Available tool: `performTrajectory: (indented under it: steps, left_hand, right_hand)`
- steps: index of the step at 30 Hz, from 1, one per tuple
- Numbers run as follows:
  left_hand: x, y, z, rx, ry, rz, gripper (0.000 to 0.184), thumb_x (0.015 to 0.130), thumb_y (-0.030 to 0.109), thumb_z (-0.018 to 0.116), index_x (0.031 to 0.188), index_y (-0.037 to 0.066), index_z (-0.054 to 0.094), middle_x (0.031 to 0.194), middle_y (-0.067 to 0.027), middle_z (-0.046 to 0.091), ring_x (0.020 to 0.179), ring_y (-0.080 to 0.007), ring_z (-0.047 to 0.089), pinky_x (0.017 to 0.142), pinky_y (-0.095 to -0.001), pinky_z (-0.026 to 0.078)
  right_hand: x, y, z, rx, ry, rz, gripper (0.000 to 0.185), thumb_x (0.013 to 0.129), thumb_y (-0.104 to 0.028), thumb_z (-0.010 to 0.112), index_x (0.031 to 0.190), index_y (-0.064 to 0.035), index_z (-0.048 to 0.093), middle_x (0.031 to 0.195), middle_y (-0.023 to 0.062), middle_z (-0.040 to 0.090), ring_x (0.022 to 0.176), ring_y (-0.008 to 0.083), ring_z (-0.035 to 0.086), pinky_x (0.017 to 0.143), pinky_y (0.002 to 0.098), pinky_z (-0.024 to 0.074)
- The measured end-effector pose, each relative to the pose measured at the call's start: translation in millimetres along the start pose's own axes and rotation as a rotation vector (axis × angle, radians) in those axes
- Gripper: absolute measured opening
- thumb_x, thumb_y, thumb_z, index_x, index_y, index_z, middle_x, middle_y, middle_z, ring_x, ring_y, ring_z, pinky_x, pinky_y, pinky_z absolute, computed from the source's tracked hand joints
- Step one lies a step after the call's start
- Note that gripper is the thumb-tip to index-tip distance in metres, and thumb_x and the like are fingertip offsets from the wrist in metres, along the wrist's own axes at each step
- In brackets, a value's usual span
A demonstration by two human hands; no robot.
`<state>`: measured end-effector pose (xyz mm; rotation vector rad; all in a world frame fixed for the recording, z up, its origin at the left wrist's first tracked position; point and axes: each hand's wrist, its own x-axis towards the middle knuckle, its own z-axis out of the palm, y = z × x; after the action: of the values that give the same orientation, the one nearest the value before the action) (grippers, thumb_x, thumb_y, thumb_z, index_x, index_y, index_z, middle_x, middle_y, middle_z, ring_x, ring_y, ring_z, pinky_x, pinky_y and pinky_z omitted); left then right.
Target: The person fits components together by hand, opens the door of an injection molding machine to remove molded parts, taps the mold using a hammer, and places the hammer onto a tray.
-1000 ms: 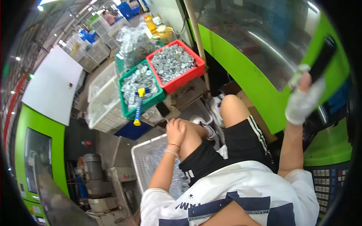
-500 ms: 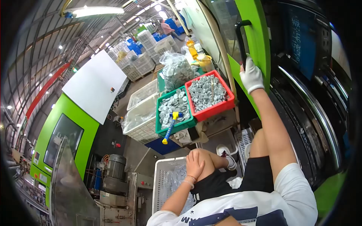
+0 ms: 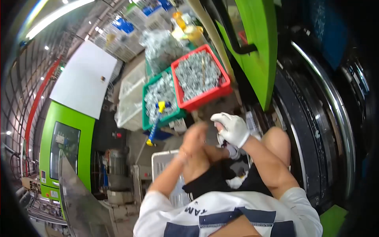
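My right hand (image 3: 233, 129), in a white glove with a bare fingertip showing, is above my lap. Its fingers bend loosely and stand off the thumb, and I see nothing in them. My bare left hand (image 3: 194, 137) is just left of it, above my knee and smeared by motion; its fingers cannot be made out. Beyond the hands, a red crate (image 3: 204, 100) and a green crate (image 3: 147, 123) hold many small grey metal-looking parts. A blue and yellow mallet (image 3: 158, 118) lies across the green crate's near edge.
To the right stand a green machine door (image 3: 260, 67) with a black handle (image 3: 231, 37) and shiny machine bars (image 3: 335, 102). A white basket (image 3: 158, 161) sits at my left leg. Behind the crates is a clear bag of parts (image 3: 162, 49). A motor (image 3: 117, 168) is at left.
My right hand has let go of the door handle and come down over my lap. My left hand has lifted off my knee toward it. The view has shifted, and the door's position in it differs.
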<state>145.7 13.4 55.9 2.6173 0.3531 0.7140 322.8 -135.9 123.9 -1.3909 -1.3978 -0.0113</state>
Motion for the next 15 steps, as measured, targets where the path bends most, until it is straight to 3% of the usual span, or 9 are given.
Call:
performTrajectory:
  steps: [1,3,5,8,9,11,15]
  left_hand:
    - [44,3,-16,-0.005,0.045,-0.047,0.022,0.078,0.0,0.057,0.1,0.001,0.059,0.099,-0.0166,0.062,0.093,-0.0315,0.059,0.081,-0.0362,0.047]
    - [95,-37,-12,0.169,0.214,-0.095,0.021,0.082,0.005,0.056,0.102,0.001,0.058,0.1,-0.0169,0.061,0.092,-0.0317,0.059,0.081,-0.0364,0.047]
    - [137,-71,-7,0.153,0.112,-0.221,0.029,0.082,0.016,0.061,0.107,0.002,0.058,0.105,-0.0177,0.059,0.099,-0.032,0.056,0.086,-0.0373,0.045]
    - [171,-139,19,0.317,-0.224,-0.449,0.057,0.079,0.042,0.058,0.124,0.009,0.05,0.12,-0.022,0.052,0.115,-0.0359,0.047,0.098,-0.0402,0.038]
    - [181,-138,23,0.318,-0.235,-0.442,0.057,0.079,0.042,0.058,0.124,0.009,0.05,0.12,-0.022,0.052,0.115,-0.0359,0.047,0.098,-0.0402,0.038]
    - [197,-134,31,0.449,-0.444,-0.728,0.07,0.075,0.056,0.054,0.131,0.016,0.045,0.125,-0.0251,0.047,0.119,-0.0416,0.043,0.1,-0.0445,0.035]
    - [200,-138,35,0.444,-0.368,-0.745,0.073,0.074,0.062,0.049,0.133,0.021,0.042,0.127,-0.0259,0.045,0.118,-0.045,0.042,0.101,-0.0476,0.033]
  right_hand:
    - [-3,4,2,0.033,-0.022,0.043,0.018,0.079,-0.013,0.054,0.097,-0.0127,0.057,0.087,0.0095,0.062,0.074,0.0309,0.061,0.064,0.0411,0.0494]
    - [-2,6,8,0.086,-0.049,0.088,0.018,0.079,-0.013,0.054,0.096,-0.0131,0.057,0.085,0.009,0.062,0.072,0.0305,0.061,0.063,0.041,0.0494]
    - [3,5,11,0.058,-0.062,0.089,0.018,0.078,-0.009,0.056,0.096,-0.0118,0.059,0.082,0.0095,0.063,0.07,0.0303,0.061,0.062,0.0384,0.0493]
    - [5,10,15,0.07,-0.096,0.103,0.019,0.076,-0.011,0.054,0.095,-0.0137,0.057,0.08,0.0088,0.061,0.07,0.0305,0.061,0.061,0.0413,0.0496]
    - [5,12,14,0.057,-0.101,0.106,0.018,0.076,-0.012,0.055,0.094,-0.0132,0.056,0.078,0.0097,0.061,0.069,0.0312,0.061,0.06,0.0415,0.0495]
    - [8,13,9,0.07,-0.08,0.128,0.018,0.077,-0.012,0.055,0.094,-0.0131,0.056,0.078,0.0097,0.061,0.068,0.0314,0.061,0.06,0.0417,0.0495]
    - [7,22,10,0.083,-0.008,0.144,0.018,0.077,-0.012,0.055,0.095,-0.0128,0.055,0.078,0.0098,0.061,0.068,0.0319,0.061,0.06,0.0422,0.0495]
